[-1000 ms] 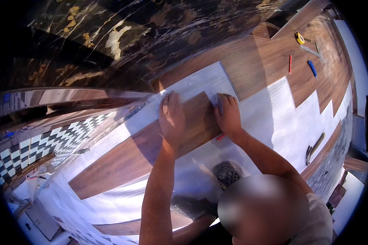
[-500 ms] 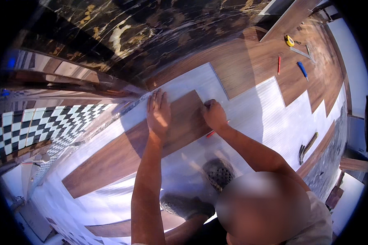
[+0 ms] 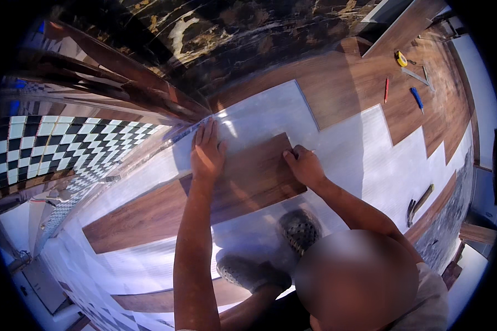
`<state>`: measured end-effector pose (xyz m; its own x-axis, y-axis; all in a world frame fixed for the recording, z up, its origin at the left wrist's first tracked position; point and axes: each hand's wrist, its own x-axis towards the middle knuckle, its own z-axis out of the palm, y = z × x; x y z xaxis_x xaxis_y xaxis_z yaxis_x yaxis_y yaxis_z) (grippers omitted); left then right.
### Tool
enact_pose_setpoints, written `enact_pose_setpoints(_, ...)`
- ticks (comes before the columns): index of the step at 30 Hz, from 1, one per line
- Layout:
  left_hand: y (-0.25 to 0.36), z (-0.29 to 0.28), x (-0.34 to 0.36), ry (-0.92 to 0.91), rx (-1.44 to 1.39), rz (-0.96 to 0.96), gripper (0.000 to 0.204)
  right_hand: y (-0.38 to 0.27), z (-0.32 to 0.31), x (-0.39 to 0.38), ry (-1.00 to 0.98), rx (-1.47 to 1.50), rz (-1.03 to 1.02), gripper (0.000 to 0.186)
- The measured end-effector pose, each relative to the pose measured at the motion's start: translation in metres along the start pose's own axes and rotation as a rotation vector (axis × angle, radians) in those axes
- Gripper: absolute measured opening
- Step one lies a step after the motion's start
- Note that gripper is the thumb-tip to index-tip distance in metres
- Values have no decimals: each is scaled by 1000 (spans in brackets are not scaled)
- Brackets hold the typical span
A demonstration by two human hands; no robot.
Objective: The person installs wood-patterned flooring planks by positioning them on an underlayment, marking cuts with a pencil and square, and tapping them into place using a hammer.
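A long brown wood-look flooring plank [image 3: 243,179] lies slantwise over the white underlay [image 3: 345,160] in front of me. My right hand [image 3: 306,166] grips its right end, thumb and curled fingers at the edge. Beside those fingers a small pale tip shows; I cannot tell what it belongs to. My left hand [image 3: 206,154] is flat and open by the plank's far long edge, fingertips reaching toward the base of the wall. How much of its palm touches the plank is unclear.
On the laid planks at the right are a yellow tape measure [image 3: 401,58], a metal square [image 3: 417,76], a red pencil [image 3: 386,90] and a blue utility knife [image 3: 417,99]. A hammer [image 3: 419,205] rests on the underlay. A dark marbled wall [image 3: 248,49] stands ahead.
The plank's right end has moved right and slightly nearer, along with my right hand. A red stick beneath that hand is no longer visible. My left hand remains near the wall base.
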<state>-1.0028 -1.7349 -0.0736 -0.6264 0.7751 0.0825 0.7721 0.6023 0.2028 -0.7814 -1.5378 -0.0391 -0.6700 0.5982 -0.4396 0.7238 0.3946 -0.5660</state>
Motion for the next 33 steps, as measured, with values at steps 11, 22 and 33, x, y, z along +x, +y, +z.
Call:
enact_pose_setpoints(11, 3, 3, -5, -94, 65, -134, 76, 7, -3, -18, -78, -28, 4, 43)
enact_pose_setpoints(22, -10, -15, -23, -149, 21, -145, 84, -7, -7, -36, -2, 124, 54, 38)
enact_pose_setpoints(33, -81, -138, -147, -141, -91, 20, 57, -30, -20, -53, 39, 286, -13, 35)
